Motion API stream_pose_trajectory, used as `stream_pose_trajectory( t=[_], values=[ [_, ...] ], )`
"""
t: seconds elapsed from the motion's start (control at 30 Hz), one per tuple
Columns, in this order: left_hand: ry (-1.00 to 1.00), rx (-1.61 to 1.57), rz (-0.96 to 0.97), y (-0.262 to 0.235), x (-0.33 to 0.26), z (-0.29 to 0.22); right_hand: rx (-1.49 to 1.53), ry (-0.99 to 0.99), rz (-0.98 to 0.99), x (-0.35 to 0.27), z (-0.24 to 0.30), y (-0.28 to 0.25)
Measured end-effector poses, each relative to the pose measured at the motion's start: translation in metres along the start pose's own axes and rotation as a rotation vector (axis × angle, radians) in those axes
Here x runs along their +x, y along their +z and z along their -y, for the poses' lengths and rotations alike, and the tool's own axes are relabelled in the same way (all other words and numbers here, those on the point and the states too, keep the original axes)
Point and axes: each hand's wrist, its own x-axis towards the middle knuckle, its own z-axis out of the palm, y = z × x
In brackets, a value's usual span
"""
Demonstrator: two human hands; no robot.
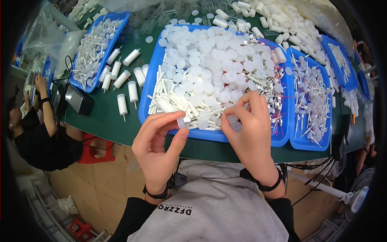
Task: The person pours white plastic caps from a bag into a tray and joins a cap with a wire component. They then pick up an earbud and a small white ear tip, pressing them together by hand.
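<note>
Over the front edge of a wide blue tray (pixel 209 135), my left hand (pixel 158 141) pinches a translucent white disc (pixel 181 122) between thumb and forefinger. My right hand (pixel 254 131) is closed at the fingertips on the end of a thin white rod (pixel 207 114), which reaches toward the disc. Whether rod and disc touch, I cannot make out. Beneath my hands the tray holds a heap of loose translucent discs (pixel 201 48), short white tubes (pixel 161 86) and small metal parts with red wires (pixel 276 84). A white cylinder (pixel 164 105) lies among the tubes.
Several white cylinders with thin stems (pixel 122 107) lie on the green table (pixel 107 125), left of the tray. Other blue trays stand left (pixel 118 38) and right (pixel 308 144). Behind are piled white cylinders (pixel 278 24). A black box (pixel 79 99) and a co-worker (pixel 44 133) are at left.
</note>
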Motion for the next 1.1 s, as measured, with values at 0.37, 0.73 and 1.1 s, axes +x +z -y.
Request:
stream_pose_trajectory(
  t=[0.37, 0.73, 1.1],
  values=[
    [-0.032, -0.119, 0.084, 0.008, -0.004, -0.005, 0.644, 0.007, -0.075, -0.016, -0.013, -0.035],
    [0.016, -0.101, 0.161, 0.012, -0.008, -0.009, 0.424, -0.167, -0.064, -0.018, -0.012, -0.047],
    [0.136, -0.045, 0.348, 0.02, -0.011, -0.015, 0.534, -0.186, -0.055, -0.032, -0.006, -0.041]
  ],
)
